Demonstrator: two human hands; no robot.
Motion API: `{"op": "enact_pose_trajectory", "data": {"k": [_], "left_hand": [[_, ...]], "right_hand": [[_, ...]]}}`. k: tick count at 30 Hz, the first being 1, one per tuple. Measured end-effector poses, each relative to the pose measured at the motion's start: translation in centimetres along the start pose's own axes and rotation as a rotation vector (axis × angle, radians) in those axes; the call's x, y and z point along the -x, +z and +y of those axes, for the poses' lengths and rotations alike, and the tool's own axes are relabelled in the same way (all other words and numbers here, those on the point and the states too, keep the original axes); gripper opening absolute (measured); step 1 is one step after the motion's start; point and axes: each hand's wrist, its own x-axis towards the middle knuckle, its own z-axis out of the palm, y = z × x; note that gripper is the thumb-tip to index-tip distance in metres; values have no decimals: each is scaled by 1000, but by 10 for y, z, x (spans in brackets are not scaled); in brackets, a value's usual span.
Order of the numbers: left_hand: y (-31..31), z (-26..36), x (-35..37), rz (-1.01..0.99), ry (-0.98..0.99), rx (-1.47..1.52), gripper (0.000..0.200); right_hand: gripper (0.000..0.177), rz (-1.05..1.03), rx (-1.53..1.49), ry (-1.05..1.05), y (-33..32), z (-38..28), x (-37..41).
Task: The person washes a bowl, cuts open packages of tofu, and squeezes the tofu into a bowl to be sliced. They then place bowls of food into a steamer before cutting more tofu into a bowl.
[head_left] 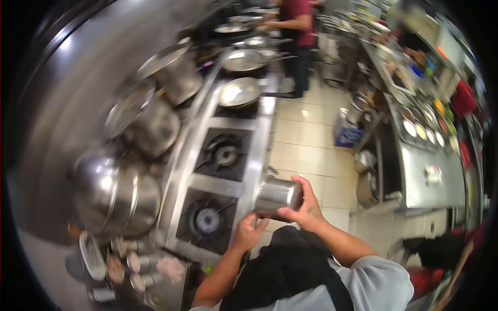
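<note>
A cylindrical stainless steel pot is tipped on its side in front of my body, close to the stove's front edge. My right hand grips its right end, with the thumb across the near side and fingers around the far side. Fingers curled, my left hand is at the pot's lower left edge and seems to hold it there; the contact is partly hidden. The pot's inside does not show. Left of the pot is a stove burner, with a second burner beyond it.
Frying pans sit farther along the stove. Large stockpots line the left wall. Raw meat and a white tray lie at lower left. Another person stands by the far stove. A steel counter bears bowls at right.
</note>
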Motion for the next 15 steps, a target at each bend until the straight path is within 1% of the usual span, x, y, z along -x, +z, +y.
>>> {"op": "enact_pose_trajectory", "data": {"k": [2,3,4,5,6,7,8,9,10,11,12,13,14,15], "left_hand": [[31,-1,-40,40,-91,-328,19],[45,-23,-62,48,-56,-439,21],[57,-51,-85,10,-217,-396,22],[81,-46,-108,-7,-278,-226,24],[99,-67,-131,4,-432,-44,28],[113,-86,-150,-39,-521,-26,34],[131,-92,-171,-81,-612,-18,39],[153,-98,-195,-127,-607,-37,39],[176,-99,-211,-117,-614,13,47],[195,-99,-219,-107,-633,60,54],[215,-99,-230,-154,-649,41,54],[233,-101,-245,-185,-668,-18,57],[249,-102,-263,-205,-673,-77,60],[262,-102,-278,-298,-690,-116,63]], "right_hand": [[94,82,380,-289,-45,-8,-9],[95,131,480,-385,-66,-13,-14],[94,223,562,-480,-87,1,-21],[92,195,682,-402,-110,33,-32],[91,158,799,-325,-136,61,-44],[91,202,809,-303,-161,72,-46],[87,206,784,-230,-182,81,-49],[84,211,754,-161,-205,89,-56],[84,254,751,-130,-229,94,-62],[87,188,809,-65,-250,98,-66],[90,119,867,-5,-270,102,-68],[91,80,915,129,-288,112,-69],[91,115,913,144,-304,109,-66],[91,201,909,97,-317,104,-65]]}}
